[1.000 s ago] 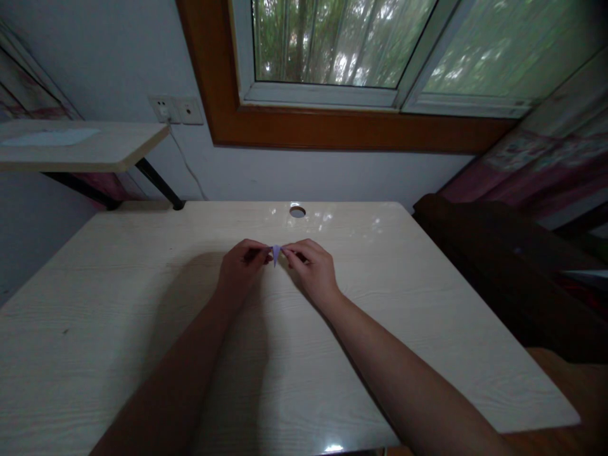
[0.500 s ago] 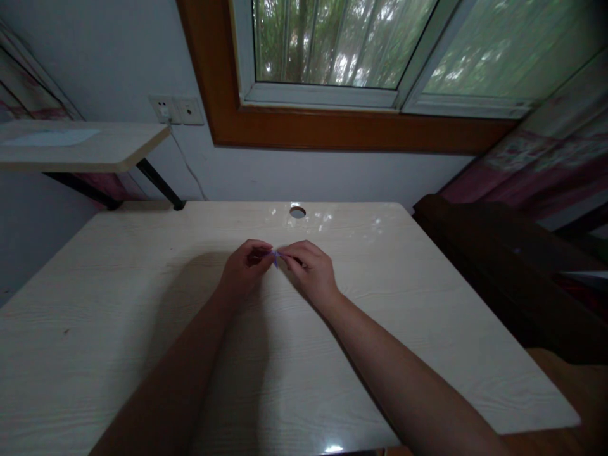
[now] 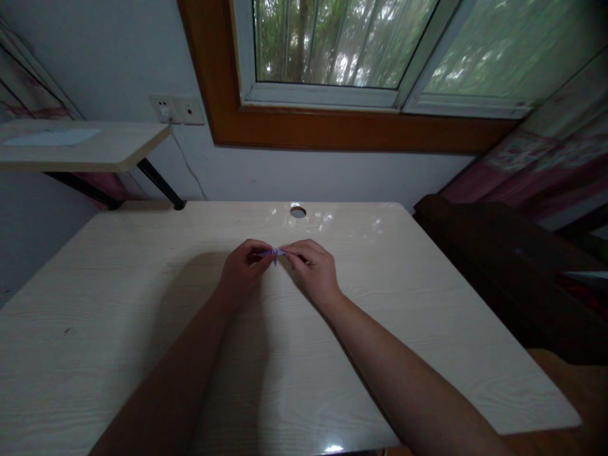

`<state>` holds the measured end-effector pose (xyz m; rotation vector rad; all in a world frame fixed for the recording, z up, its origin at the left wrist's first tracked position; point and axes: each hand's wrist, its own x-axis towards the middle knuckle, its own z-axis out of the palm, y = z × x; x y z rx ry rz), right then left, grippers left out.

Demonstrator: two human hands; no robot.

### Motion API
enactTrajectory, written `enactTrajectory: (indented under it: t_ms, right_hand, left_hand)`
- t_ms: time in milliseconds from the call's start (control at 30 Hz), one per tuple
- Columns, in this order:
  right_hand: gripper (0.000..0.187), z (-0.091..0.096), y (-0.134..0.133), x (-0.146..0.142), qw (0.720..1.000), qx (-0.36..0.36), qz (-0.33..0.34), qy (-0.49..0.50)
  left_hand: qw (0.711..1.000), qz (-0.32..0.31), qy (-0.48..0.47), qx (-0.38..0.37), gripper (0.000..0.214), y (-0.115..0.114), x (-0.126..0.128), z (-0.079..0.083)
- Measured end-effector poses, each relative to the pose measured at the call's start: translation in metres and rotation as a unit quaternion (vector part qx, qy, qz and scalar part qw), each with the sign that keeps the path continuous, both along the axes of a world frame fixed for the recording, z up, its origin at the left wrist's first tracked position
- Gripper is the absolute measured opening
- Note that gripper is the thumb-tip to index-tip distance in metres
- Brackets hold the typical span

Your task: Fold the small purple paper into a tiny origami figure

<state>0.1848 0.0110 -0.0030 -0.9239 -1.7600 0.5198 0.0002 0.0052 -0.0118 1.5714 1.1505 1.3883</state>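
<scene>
Between my two hands, a small purple piece of folded paper [image 3: 275,254] shows, with a point hanging down in the middle. My left hand [image 3: 244,269] pinches its left side between thumb and fingers, which cover part of it. On the other side, my right hand [image 3: 313,267] grips the right tip between thumb and forefinger. Both hands are just over the pale wooden desk [image 3: 380,304], and my left arm throws a broad shadow on it. The paper's exact shape is too small to make out.
A round cable hole [image 3: 297,213] lies near the desk's back edge. At the left stands a raised shelf [image 3: 137,140] on black legs, with a sheet on top. A white cord [image 3: 187,163] runs down from a wall socket [image 3: 177,110]. Dark wooden furniture [image 3: 494,266] stands to the right.
My right hand has shifted very slightly to the right, and more of the purple paper shows between the hands. My left hand has stayed in place.
</scene>
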Motion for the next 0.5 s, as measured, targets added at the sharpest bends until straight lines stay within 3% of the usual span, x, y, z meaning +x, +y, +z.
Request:
enactTrajectory:
  t_ms: [267, 500]
  right_hand:
    - [0.014, -0.006, 0.002, -0.001, 0.999, -0.037, -0.003, 0.001]
    - [0.033, -0.012, 0.003, -0.006, 0.988, -0.144, 0.052, 0.033]
  left_hand:
    - [0.998, -0.009, -0.048, -0.043, 0.028, 0.004, 0.000, -0.003]
    - [0.998, 0.011, -0.027, -0.047, 0.028, 0.006, -0.001, -0.002]
